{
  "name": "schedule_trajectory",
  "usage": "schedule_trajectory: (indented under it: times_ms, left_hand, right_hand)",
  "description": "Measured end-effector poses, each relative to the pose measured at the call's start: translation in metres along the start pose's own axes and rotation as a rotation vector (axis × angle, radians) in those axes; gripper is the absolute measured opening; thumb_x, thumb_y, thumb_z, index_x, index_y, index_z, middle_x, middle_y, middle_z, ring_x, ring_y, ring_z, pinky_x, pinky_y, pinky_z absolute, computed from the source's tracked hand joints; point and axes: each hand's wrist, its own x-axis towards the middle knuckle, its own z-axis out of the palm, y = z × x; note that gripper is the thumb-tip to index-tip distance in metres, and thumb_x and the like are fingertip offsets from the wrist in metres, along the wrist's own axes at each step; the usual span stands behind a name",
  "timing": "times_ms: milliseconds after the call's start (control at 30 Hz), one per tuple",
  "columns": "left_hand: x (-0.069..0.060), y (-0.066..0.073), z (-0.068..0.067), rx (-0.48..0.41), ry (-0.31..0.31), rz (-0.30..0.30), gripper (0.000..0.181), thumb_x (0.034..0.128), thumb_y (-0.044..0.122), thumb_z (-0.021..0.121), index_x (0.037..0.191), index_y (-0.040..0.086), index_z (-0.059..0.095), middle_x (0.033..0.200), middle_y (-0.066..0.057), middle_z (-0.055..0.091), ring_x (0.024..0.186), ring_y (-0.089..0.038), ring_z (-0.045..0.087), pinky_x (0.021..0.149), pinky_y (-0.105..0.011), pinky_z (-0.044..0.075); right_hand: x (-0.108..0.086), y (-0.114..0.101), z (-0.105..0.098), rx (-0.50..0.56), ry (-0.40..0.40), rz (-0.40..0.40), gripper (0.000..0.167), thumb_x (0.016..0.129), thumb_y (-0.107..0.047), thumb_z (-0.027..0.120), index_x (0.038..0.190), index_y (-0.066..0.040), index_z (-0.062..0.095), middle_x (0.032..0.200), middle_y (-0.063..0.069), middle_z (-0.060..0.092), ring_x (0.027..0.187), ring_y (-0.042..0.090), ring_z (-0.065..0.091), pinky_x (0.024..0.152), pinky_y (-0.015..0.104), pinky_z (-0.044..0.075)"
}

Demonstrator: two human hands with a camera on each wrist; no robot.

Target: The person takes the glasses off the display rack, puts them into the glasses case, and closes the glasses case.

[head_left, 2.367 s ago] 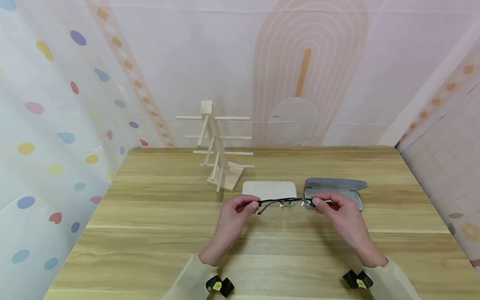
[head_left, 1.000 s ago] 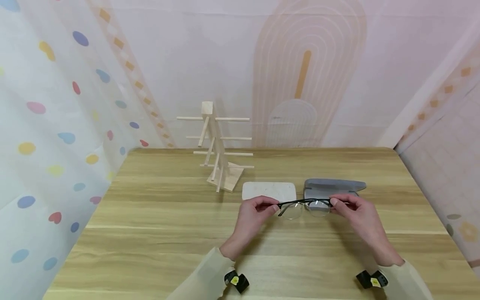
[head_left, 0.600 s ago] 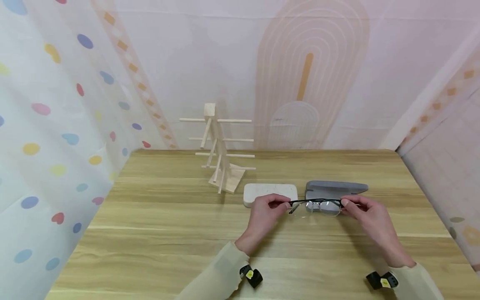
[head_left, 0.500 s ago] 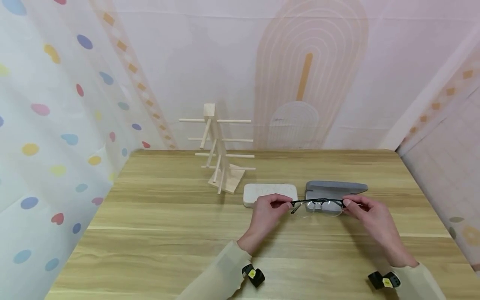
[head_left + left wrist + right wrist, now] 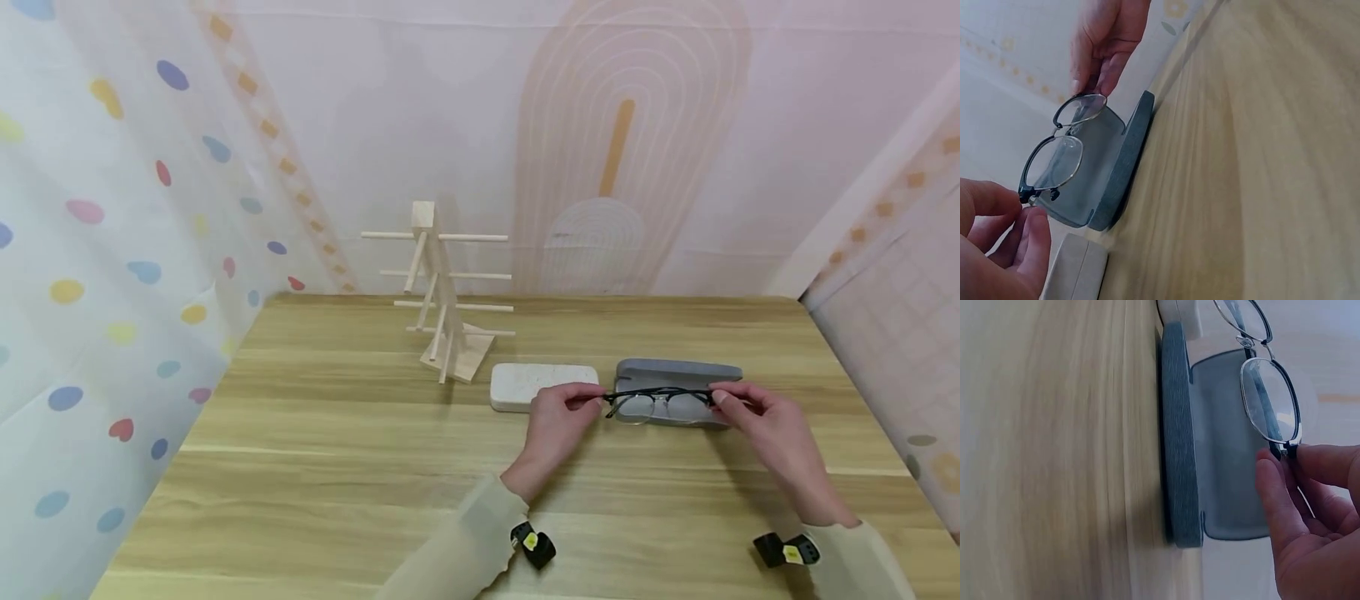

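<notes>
A pair of eyeglasses (image 5: pixel 660 392) with a black upper rim and thin metal lower rims hangs over an open grey glasses case (image 5: pixel 678 367). My left hand (image 5: pixel 557 425) pinches the glasses at one end of the frame, and my right hand (image 5: pixel 772 425) pinches the other end. In the left wrist view the temples look folded behind the lenses. The case's lid stands up at the back, and its lined inside (image 5: pixel 1229 462) shows beneath the glasses in the right wrist view. Beside it, partly behind my left hand, lies a shut white case (image 5: pixel 525 382).
A pale wooden rack (image 5: pixel 435 267) with several pegs stands on a square base at the back left. The wooden table (image 5: pixel 337 467) ends at a patterned cloth backdrop (image 5: pixel 450 100). Small black devices (image 5: pixel 534 546) are strapped at both wrists.
Both hands have carried the glasses to the right, from in front of the white case to over the open grey case. The grip at both ends stays the same.
</notes>
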Motion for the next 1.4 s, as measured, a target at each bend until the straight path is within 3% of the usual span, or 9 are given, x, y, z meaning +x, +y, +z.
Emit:
schedule_trajectory:
  times_ms: [467, 700, 1000, 1400]
  left_hand:
    - [-0.009, 0.0, 0.01, -0.041, -0.116, 0.012, 0.029, 0.0951, 0.004, 0.064, 0.122, -0.001, 0.075, 0.115, -0.012, 0.076, 0.103, -0.013, 0.072, 0.088, -0.02, 0.055]
    - [-0.01, 0.005, 0.016, -0.082, -0.163, -0.008, 0.034, 0.0973, 0.006, 0.062, 0.129, -0.004, 0.069, 0.119, -0.016, 0.074, 0.108, -0.015, 0.071, 0.089, -0.02, 0.055]
    - [-0.007, 0.009, 0.022, -0.033, -0.19, -0.038, 0.04, 0.0997, 0.011, 0.061, 0.137, -0.002, 0.064, 0.129, -0.016, 0.07, 0.117, -0.019, 0.068, 0.094, -0.025, 0.055]
    - [0.001, 0.014, 0.028, -0.008, -0.2, -0.067, 0.044, 0.0989, 0.014, 0.06, 0.141, -0.001, 0.061, 0.132, -0.013, 0.069, 0.119, -0.019, 0.067, 0.097, -0.028, 0.054]
  right_hand:
    - [0.003, 0.008, -0.005, 0.016, 0.036, 0.025, 0.044, 0.107, -0.024, 0.059, 0.13, 0.014, 0.06, 0.098, -0.022, 0.064, 0.087, -0.004, 0.067, 0.075, 0.017, 0.057]
    - [0.005, 0.012, -0.008, -0.036, 0.055, 0.05, 0.042, 0.107, -0.024, 0.059, 0.129, 0.013, 0.062, 0.095, -0.019, 0.066, 0.085, -0.005, 0.066, 0.075, 0.015, 0.056]
    - [0.009, 0.013, -0.011, -0.132, 0.049, 0.068, 0.038, 0.108, -0.023, 0.057, 0.126, 0.009, 0.065, 0.104, 0.003, 0.069, 0.084, -0.004, 0.064, 0.072, 0.017, 0.056]
    - [0.015, 0.018, -0.014, -0.171, 0.042, 0.021, 0.033, 0.106, -0.017, 0.059, 0.122, 0.012, 0.067, 0.1, 0.011, 0.074, 0.079, -0.006, 0.063, 0.067, 0.017, 0.054]
